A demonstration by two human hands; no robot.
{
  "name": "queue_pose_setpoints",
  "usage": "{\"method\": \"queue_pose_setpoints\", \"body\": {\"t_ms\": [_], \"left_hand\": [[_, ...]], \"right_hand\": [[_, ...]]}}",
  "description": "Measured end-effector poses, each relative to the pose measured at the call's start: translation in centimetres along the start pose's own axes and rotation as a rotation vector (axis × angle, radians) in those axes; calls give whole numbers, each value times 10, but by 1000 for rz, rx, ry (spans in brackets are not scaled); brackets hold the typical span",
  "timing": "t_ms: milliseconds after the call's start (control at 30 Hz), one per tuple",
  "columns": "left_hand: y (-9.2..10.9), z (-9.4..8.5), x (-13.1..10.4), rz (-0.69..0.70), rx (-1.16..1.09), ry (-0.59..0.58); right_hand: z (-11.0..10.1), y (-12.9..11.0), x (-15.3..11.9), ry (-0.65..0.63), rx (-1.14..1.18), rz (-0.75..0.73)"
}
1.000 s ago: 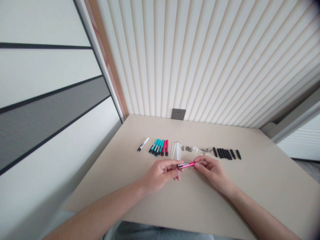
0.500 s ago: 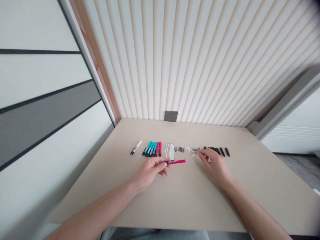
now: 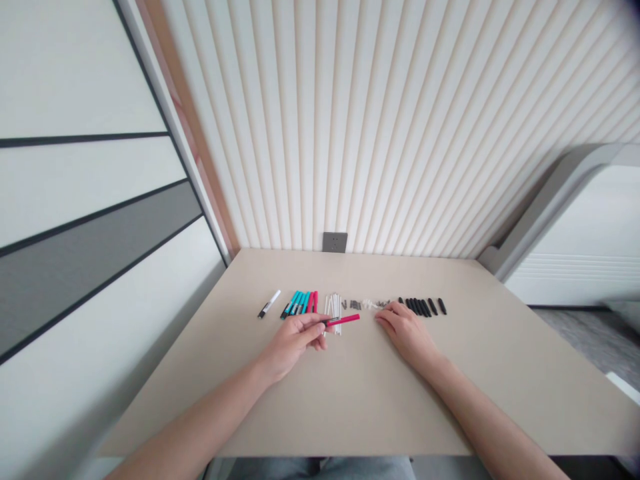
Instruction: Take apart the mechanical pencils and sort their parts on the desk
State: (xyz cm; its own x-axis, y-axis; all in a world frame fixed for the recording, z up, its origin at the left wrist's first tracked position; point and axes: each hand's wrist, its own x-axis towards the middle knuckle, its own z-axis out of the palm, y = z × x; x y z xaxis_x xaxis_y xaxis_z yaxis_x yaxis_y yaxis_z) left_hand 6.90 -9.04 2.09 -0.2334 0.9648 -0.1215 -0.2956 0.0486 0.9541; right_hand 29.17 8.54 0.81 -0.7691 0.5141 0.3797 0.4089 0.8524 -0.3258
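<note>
A red pen barrel (image 3: 347, 320) with a black end lies across the fingers of my left hand (image 3: 293, 343), held closed above the table. Its free red tip points right. My right hand (image 3: 407, 333) rests low on the tabletop, thumb and fingertips together at the small parts; whatever they pinch is hidden. Just left of these fingertips are small white pieces (image 3: 368, 304). Small dark grey pieces (image 3: 355, 305) lie further left. Behind my left fingertips is a bundle of thin white pen refills (image 3: 337, 303).
Turquoise pens (image 3: 299, 302) and red pens (image 3: 313, 301) lie in a row at left, with one white-and-black pen (image 3: 270, 303) apart. Several black caps or tubes (image 3: 420, 307) line up at right. A ribbed wall with a dark socket (image 3: 335, 242) borders the beige table (image 3: 320, 407).
My right hand has come down and slightly left, its fingers curled closer together over the small parts. My left hand keeps the red pen barrel. The whole view has shifted a little.
</note>
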Motion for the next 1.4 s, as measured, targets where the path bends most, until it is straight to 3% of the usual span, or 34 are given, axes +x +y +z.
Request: {"method": "queue_pose_setpoints", "body": {"t_ms": [200, 367, 567, 933, 1267, 1400], "left_hand": [[-1, 1, 1, 26, 94, -14], [1, 3, 0, 33, 87, 1], [-2, 0, 1, 29, 79, -5], [-3, -1, 2, 17, 48, -3], [0, 2, 0, 18, -120, -25], [2, 4, -3, -24, -240, -46]], "right_hand": [[-8, -24, 1, 86, 381, 109], [-12, -45, 5, 112, 547, 41], [-16, -44, 9, 70, 561, 50], [-25, -44, 14, -12, 522, -74], [-31, -63, 30, -21, 514, -168], [-19, -78, 32, 72, 615, -109]]}}
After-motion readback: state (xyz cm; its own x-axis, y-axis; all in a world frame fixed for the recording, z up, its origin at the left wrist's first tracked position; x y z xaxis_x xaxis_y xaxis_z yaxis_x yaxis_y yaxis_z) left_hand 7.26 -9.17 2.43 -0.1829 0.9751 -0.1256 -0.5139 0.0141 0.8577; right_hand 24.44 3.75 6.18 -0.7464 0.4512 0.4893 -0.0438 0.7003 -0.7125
